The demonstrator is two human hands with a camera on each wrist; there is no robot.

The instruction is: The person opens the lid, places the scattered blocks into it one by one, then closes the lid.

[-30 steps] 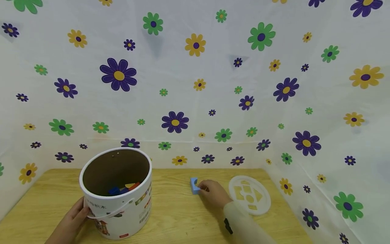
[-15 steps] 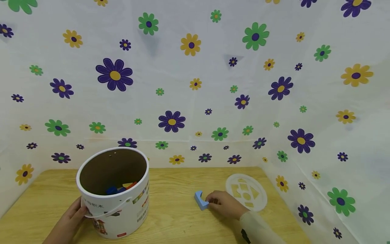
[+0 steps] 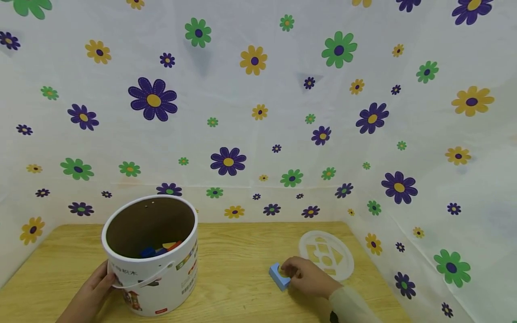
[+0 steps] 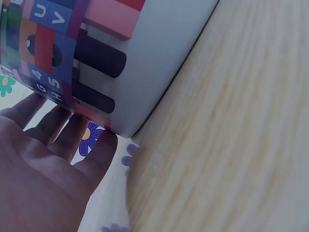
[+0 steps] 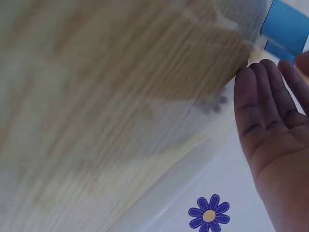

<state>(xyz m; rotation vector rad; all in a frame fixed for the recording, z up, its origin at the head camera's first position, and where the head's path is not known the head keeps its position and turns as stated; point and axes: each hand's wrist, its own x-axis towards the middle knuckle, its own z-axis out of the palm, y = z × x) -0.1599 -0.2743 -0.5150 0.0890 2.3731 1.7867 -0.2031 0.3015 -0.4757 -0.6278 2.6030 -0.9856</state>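
A light blue arch block (image 3: 278,277) with a rounded notch sits low over the wooden table. My right hand (image 3: 308,276) pinches it at its right end with the fingertips by the notch. In the right wrist view the fingers reach up to the blue block (image 5: 286,31), with the thumb partly cut off at the edge. A white bucket (image 3: 169,287) with printed pictures stands at the left, holding several coloured blocks (image 3: 161,249). Against its left side rests my left hand (image 3: 94,287). The left wrist view shows those fingers stretched out, touching the printed wall.
A round white lid with cut-out shapes (image 3: 347,258) lies on the table (image 3: 226,251) just beyond the right hand. A flower-patterned cloth (image 3: 242,89) rises behind the table and along its sides. The bucket's handle (image 3: 149,280) hangs down in front.
My right hand has drawn the blue arch block nearer and to the right across the table. The left hand stays at the bucket. The view has shifted slightly.
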